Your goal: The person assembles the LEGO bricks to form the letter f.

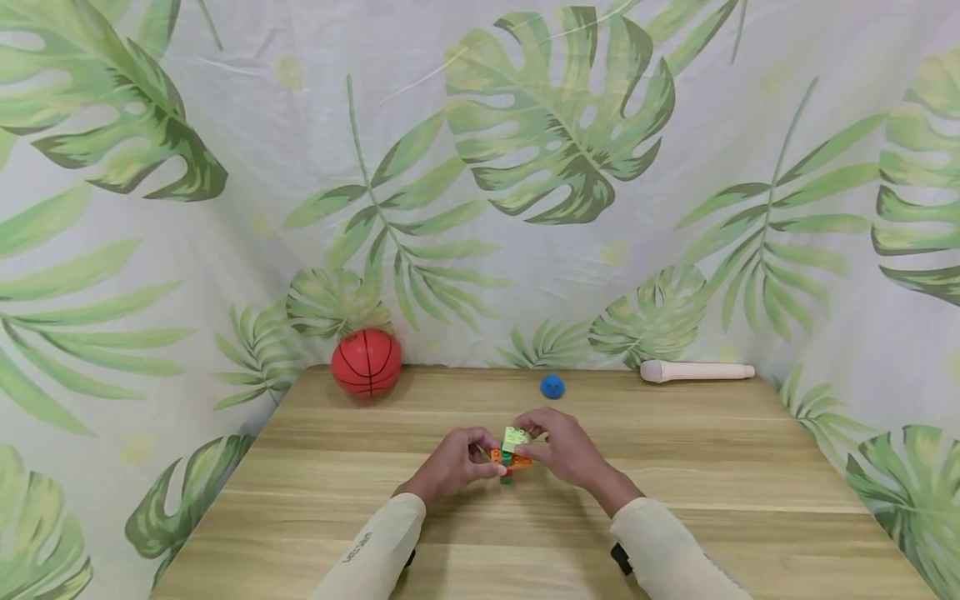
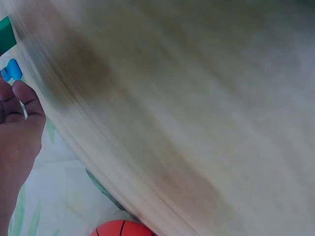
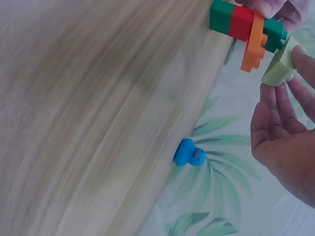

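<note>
In the head view my left hand (image 1: 453, 464) grips a small stack of toy building bricks over the middle of the table. From the bottom, as the right wrist view shows, come a green brick (image 3: 221, 16), a red brick (image 3: 241, 22), a long orange brick (image 3: 253, 44) set crosswise, and a second green brick (image 3: 273, 36). My right hand (image 1: 567, 450) pinches a pale green brick (image 1: 515, 438) between thumb and fingers. That brick is tilted, right at the studs of the upper green brick. In the left wrist view, part of my left hand (image 2: 22, 132) shows at the edge.
A blue toy duck (image 1: 552, 387) sits farther back on the wooden table (image 1: 315, 500). At the back left is a red ball with black lines (image 1: 367, 362), and a pale toy microphone (image 1: 697, 372) lies at the back right. Leaf-printed cloth (image 1: 420, 50) hangs behind.
</note>
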The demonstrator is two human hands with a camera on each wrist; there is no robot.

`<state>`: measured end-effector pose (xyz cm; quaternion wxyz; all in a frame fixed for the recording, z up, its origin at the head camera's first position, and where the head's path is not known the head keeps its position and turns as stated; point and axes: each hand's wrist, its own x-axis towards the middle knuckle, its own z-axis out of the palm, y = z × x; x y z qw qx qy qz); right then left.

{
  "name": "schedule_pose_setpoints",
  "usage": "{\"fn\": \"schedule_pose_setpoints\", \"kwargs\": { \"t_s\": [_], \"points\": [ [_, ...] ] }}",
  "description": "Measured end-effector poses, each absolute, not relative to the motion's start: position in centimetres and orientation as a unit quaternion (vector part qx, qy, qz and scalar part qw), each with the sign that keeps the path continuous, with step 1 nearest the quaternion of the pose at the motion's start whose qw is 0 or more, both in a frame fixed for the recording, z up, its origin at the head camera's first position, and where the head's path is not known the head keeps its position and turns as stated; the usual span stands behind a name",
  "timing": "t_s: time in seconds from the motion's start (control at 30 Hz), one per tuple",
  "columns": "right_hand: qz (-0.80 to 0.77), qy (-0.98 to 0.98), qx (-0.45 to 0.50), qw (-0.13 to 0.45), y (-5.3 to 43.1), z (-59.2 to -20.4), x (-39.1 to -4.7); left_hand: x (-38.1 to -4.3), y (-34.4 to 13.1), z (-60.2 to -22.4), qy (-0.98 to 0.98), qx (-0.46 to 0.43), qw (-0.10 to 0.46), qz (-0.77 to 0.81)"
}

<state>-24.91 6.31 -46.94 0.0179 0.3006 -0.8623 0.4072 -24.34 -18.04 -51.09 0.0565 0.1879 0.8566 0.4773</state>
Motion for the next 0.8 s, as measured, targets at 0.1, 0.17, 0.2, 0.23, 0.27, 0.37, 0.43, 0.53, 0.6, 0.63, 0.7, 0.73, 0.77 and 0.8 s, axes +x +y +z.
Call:
{"fn": "schedule_pose_setpoints", "kwargs": {
  "t_s": [0.1,0.17,0.2,0.23,0.27,0.37,0.43,0.53,0.6,0.63,0.7,0.73,0.77,0.8],
  "points": [
    [0.405,-0.860,0.311,0.019,6.2,-46.9,-24.8,-24.4,-18.0,-51.1,0.857,0.186,0.058,0.477],
    [0.402,-0.858,0.319,0.020,6.2,-46.8,-24.7,-24.4,-18.0,-51.2,0.857,0.186,0.061,0.476],
    [0.401,-0.858,0.321,0.020,6.2,-46.7,-24.7,-24.4,-18.0,-51.2,0.858,0.184,0.063,0.476],
    [0.400,-0.858,0.323,0.021,6.2,-46.6,-24.7,-24.4,-18.0,-51.2,0.858,0.184,0.064,0.476],
    [0.397,-0.859,0.324,0.020,6.2,-46.6,-24.7,-24.4,-17.9,-51.2,0.858,0.184,0.064,0.475],
    [0.384,-0.863,0.328,0.016,6.1,-46.3,-24.7,-24.3,-17.9,-51.1,0.856,0.184,0.065,0.478],
    [0.373,-0.866,0.333,0.013,6.0,-46.1,-24.8,-24.3,-17.9,-51.1,0.855,0.185,0.065,0.480],
    [0.360,-0.867,0.345,0.012,5.9,-45.8,-24.8,-24.3,-17.9,-51.0,0.854,0.186,0.065,0.482],
    [0.353,-0.868,0.348,0.009,5.8,-45.6,-24.9,-24.3,-17.9,-51.0,0.855,0.185,0.066,0.480],
    [0.350,-0.870,0.348,0.007,5.8,-45.5,-24.9,-24.3,-17.8,-51.0,0.856,0.185,0.066,0.479],
    [0.346,-0.873,0.344,-0.002,5.7,-45.4,-25.1,-24.3,-17.8,-51.0,0.857,0.184,0.065,0.476],
    [0.345,-0.874,0.342,-0.006,5.6,-45.3,-25.1,-24.3,-17.8,-50.9,0.858,0.184,0.064,0.476],
    [0.345,-0.875,0.340,-0.010,5.6,-45.2,-25.2,-24.3,-17.8,-50.9,0.859,0.183,0.064,0.474],
    [0.346,-0.875,0.339,-0.014,5.5,-45.2,-25.2,-24.3,-17.8,-50.9,0.860,0.184,0.062,0.472]
  ]
}}
